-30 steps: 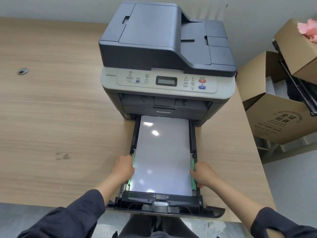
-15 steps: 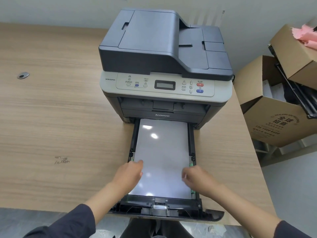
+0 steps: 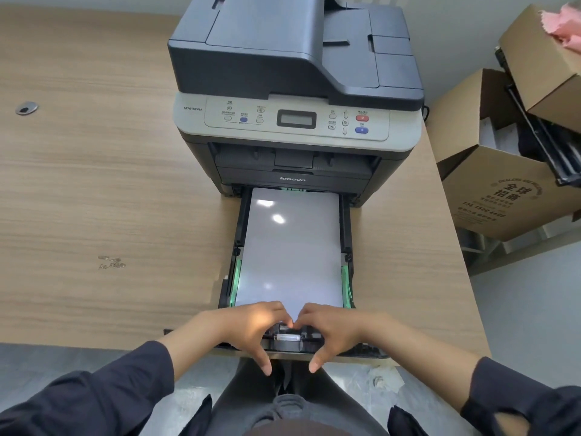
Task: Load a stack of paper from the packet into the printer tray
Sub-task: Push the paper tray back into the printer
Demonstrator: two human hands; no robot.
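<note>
paper point(image 3: 290, 247): white stack, lying flat in the tray, long side running into the printer, near edge under the fingers
tray point(image 3: 348, 234): black, pulled out of the printer's front, reaching past the table edge, green side guides against the paper
printer point(image 3: 295, 89): dark grey top, light grey button panel, standing on the wooden table

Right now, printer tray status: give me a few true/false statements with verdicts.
1. The paper tray is pulled out of the printer. True.
2. The tray is empty. False: a white paper stack lies in it.
3. The left hand and the right hand are both at the tray's near end. True.
4. One hand presses a control panel button. False: neither hand is near the panel.
5. Cardboard boxes stand left of the printer. False: they are on its right.
</note>
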